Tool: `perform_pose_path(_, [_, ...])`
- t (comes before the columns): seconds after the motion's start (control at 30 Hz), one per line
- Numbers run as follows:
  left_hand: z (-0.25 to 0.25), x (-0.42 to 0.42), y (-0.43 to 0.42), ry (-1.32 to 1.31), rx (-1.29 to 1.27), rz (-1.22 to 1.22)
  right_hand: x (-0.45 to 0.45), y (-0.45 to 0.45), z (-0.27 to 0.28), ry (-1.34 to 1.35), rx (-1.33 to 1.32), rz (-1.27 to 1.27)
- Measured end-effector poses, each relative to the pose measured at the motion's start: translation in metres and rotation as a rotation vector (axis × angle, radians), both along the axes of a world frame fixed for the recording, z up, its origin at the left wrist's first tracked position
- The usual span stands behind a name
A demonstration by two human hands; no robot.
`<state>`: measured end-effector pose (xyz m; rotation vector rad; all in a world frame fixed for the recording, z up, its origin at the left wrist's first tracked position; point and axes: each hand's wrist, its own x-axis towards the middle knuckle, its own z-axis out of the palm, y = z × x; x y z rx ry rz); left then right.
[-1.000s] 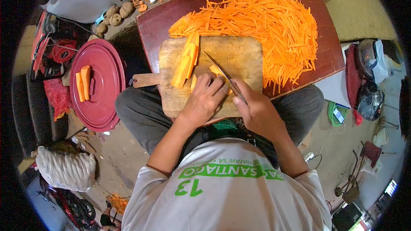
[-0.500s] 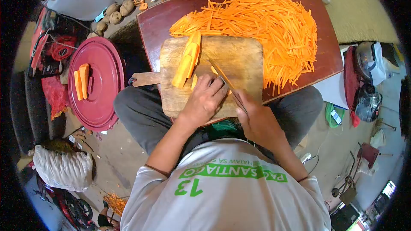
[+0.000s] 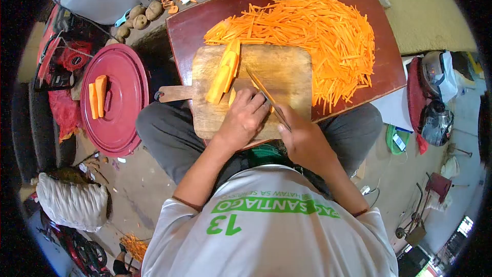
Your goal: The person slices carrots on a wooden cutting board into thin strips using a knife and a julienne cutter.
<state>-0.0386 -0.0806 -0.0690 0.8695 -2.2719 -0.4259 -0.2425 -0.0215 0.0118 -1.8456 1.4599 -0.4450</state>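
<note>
A wooden cutting board (image 3: 287, 66) lies at the near edge of a dark red table (image 3: 389, 66). My right hand (image 3: 302, 136) grips a knife (image 3: 267, 94), its blade slanting up and left over the board. Close beside the blade, my left hand (image 3: 245, 119) presses with bent fingers on a carrot piece, mostly hidden under them. Left of that hand lie long carrot slices (image 3: 224, 74), partly overlapping. A large heap of carrot strips (image 3: 338, 41) spreads behind and to the right of the board.
Two peeled carrots (image 3: 97, 96) rest on a round red lid (image 3: 120, 133) at the left. Several brown roundish items (image 3: 154, 10) are near the table's far left corner. A white sack (image 3: 72, 201) sits at lower left, and a phone (image 3: 398, 141) at right.
The knife and my right hand have shifted slightly beside my left fingers, which stay in nearly the same place. The whole view has tilted a little.
</note>
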Motion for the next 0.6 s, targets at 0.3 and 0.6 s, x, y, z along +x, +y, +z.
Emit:
perform_pose_path(0.3, [0.001, 0.001, 0.002, -0.010, -0.024, 0.013, -0.005, 0.022, 0.038, 0.046, 0.249, -0.050])
perform_pose_path(0.6, [-0.002, 0.000, 0.003, -0.025, -0.028, 0.014, 0.003, 0.000, -0.012, -0.107, -0.079, -0.040])
